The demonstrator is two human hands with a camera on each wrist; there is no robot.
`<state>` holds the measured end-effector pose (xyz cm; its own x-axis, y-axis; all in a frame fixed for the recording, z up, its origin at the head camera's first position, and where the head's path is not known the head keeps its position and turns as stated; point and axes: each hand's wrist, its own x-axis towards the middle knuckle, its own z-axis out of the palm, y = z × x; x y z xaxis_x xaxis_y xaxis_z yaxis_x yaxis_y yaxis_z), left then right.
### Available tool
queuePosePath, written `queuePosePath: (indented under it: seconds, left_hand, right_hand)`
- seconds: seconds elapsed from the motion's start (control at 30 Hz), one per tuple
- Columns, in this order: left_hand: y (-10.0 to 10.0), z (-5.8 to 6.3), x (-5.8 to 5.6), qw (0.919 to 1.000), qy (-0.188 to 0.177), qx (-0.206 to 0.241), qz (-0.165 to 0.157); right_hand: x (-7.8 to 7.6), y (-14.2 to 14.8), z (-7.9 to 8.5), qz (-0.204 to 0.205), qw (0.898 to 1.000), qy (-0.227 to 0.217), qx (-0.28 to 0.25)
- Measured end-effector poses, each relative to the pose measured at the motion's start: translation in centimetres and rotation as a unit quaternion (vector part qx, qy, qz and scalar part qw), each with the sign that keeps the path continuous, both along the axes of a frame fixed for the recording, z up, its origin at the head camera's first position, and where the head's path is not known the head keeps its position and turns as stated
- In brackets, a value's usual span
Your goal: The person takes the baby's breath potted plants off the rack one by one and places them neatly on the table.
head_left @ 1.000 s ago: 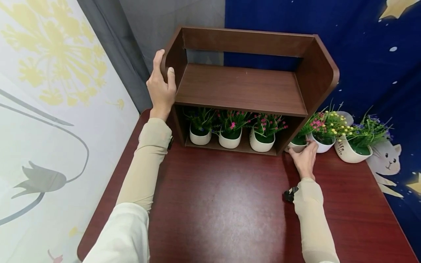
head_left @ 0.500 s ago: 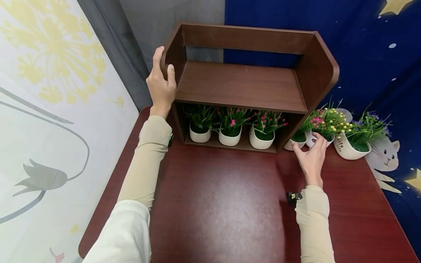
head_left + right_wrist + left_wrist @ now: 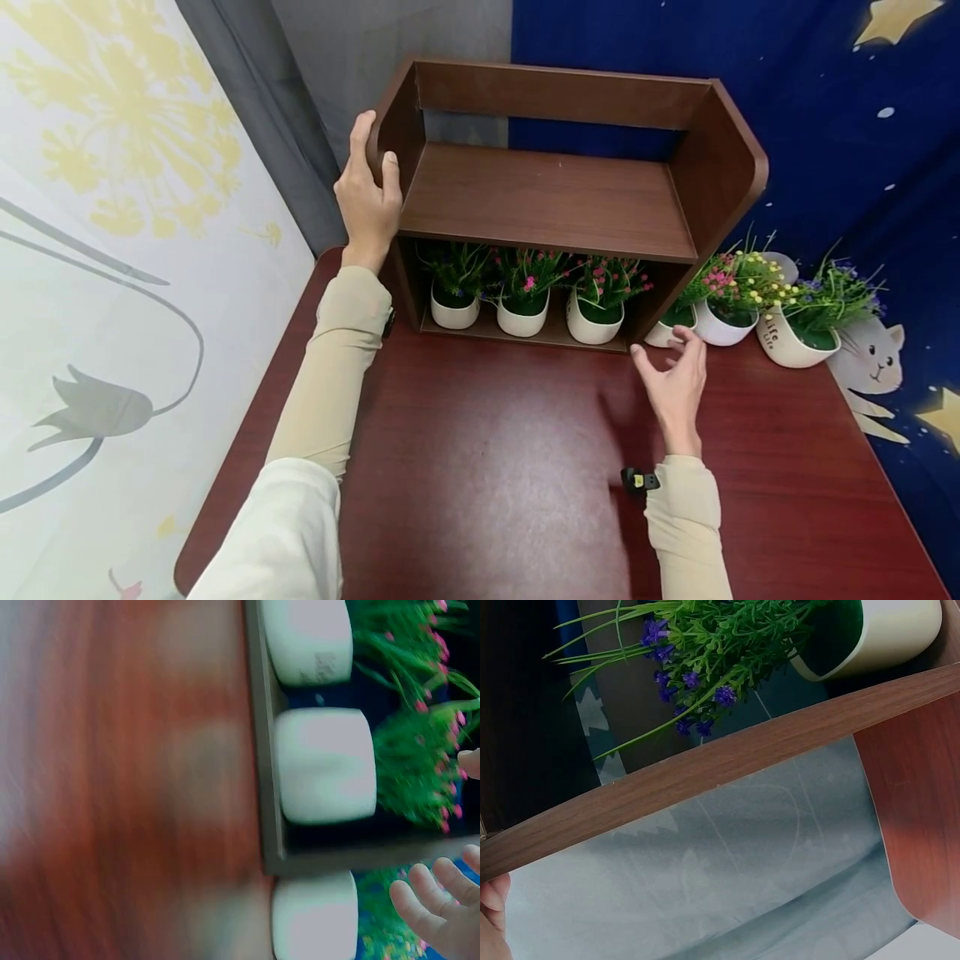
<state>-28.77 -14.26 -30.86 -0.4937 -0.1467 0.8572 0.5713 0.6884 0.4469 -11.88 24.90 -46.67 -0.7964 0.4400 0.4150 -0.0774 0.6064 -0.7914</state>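
Observation:
My left hand holds the upper left side panel of a brown two-tier wooden shelf, thumb on the inner side and fingers outside. In the left wrist view its fingertips show at the lower left, against the panel edge. My right hand hovers over the table before the shelf's lower right corner, thumb and fingers spread apart and holding nothing. Nearest to it stands a white potted flower plant, just outside the right panel. Inside the lower tier, three white flowerpots stand in a row with artificial flowers.
Right of the shelf stand more potted plants: a white pot with pink and yellow flowers and a pot printed "Life" with purple ones. All rests on a dark red wooden table. Blue and grey curtains hang behind.
My right hand has come away from the pot just right of the shelf, moving back toward me, then leftward, its fingers spread. The left hand stays on the shelf panel.

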Motion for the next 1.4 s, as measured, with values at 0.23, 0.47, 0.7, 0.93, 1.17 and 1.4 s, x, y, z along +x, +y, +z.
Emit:
queuePosePath:
  seconds: [0.23, 0.47, 0.7, 0.93, 1.17, 1.4]
  left_hand:
    - [0.0, 0.0, -0.1, 1.0, -0.004, 0.001, 0.0]
    - [-0.1, -0.3, -0.2, 1.0, 0.004, -0.005, 0.004]
    - [0.0, -0.2, -0.1, 1.0, 0.004, -0.001, 0.006]
    - [0.3, -0.3, -0.1, 1.0, 0.004, 0.001, 0.004]
    - [0.4, -0.3, -0.2, 0.9999, 0.013, -0.009, 0.005]
    - [0.6, -0.2, 0.1, 0.9999, 0.011, -0.002, 0.0]
  right_hand:
    - [-1.5, -3.2, -2.1, 0.055, 0.998, -0.032, -0.024]
    - [-4.2, -5.5, -3.8, 0.036, 0.997, -0.04, -0.054]
    - [-6.2, -6.5, -4.9, -0.015, 0.996, -0.07, -0.062]
    - [-6.9, -6.4, -5.4, -0.039, 0.996, -0.06, -0.052]
    - [-7.2, -6.5, -5.9, -0.042, 0.995, -0.058, -0.065]
    - [-7.2, -6.6, -6.3, -0.054, 0.995, -0.047, -0.068]
